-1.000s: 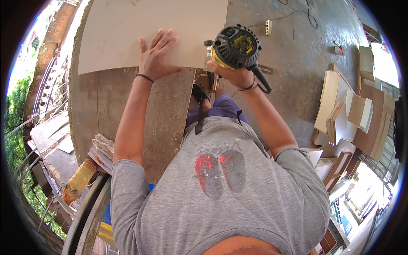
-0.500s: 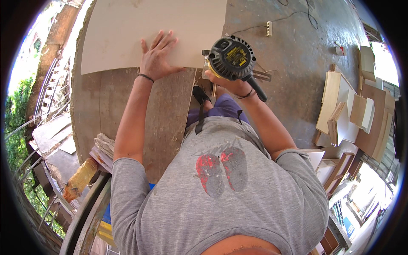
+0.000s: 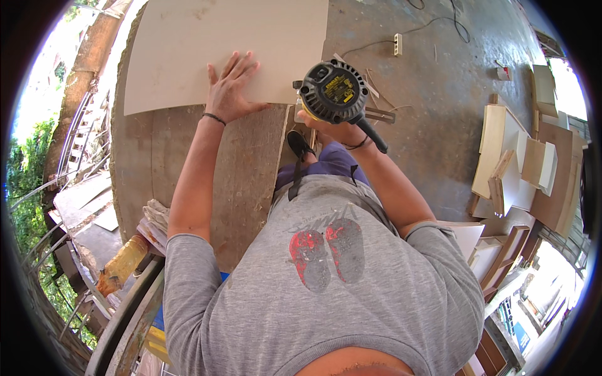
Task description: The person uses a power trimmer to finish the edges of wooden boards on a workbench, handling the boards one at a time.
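A pale flat board (image 3: 276, 37) lies on a worn wooden worktable (image 3: 244, 175). My left hand (image 3: 229, 93) presses flat on the board near its closest edge, fingers spread and thumb out to the right. At the board's near right corner my right hand (image 3: 338, 130) is wrapped round a black and yellow trim router (image 3: 334, 92), seen from above with its cord sleeve hanging toward my wrist. The router's body covers most of those fingers. Its base and bit are hidden, so whether it touches the board's edge I cannot tell.
A power strip (image 3: 398, 45) with a dark cable lies on the concrete floor (image 3: 433, 106). Wooden boxes and panels (image 3: 495, 150) are stacked to the right. Left of the table are a dusty amber bottle (image 3: 122, 266) and a bundled cloth (image 3: 157, 219). My foot (image 3: 300, 145) stands beside the table.
The router in my right hand has shifted slightly left and toward me. My left hand keeps its place on the board. The whole view has moved a little.
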A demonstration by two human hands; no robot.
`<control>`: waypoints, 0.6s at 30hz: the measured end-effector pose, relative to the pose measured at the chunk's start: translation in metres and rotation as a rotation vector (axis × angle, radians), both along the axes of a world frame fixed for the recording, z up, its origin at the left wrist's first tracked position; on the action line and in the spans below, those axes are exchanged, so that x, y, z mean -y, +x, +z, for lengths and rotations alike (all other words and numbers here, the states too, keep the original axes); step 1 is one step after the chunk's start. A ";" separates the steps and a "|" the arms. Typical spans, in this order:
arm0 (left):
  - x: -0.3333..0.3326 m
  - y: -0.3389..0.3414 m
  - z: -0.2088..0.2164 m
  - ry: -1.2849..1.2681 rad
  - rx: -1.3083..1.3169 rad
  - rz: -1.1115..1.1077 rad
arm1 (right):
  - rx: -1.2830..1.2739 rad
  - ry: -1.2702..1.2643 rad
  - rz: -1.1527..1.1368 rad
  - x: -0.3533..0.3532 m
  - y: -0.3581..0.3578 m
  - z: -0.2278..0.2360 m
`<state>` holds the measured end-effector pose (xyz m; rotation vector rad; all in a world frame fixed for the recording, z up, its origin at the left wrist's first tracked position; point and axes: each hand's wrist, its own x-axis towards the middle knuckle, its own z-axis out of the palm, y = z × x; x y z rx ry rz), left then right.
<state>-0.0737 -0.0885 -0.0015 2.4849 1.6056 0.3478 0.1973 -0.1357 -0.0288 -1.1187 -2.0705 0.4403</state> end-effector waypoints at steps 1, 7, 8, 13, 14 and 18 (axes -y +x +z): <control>0.000 0.000 -0.001 -0.006 -0.008 0.000 | 0.020 0.024 -0.017 0.002 -0.001 0.007; 0.001 -0.002 0.004 -0.057 -0.072 0.024 | 0.018 0.006 -0.043 0.017 -0.003 0.039; 0.000 -0.003 0.003 -0.056 -0.067 0.018 | 0.021 -0.020 -0.026 0.019 0.003 0.031; 0.006 0.019 0.002 -0.104 0.032 0.106 | -0.007 0.058 0.065 0.030 0.027 0.068; 0.007 0.034 -0.002 -0.120 0.088 0.162 | -0.036 0.096 0.034 0.031 0.031 0.079; 0.013 0.110 0.001 -0.069 0.076 0.242 | -0.195 -0.036 -0.124 0.029 0.058 0.093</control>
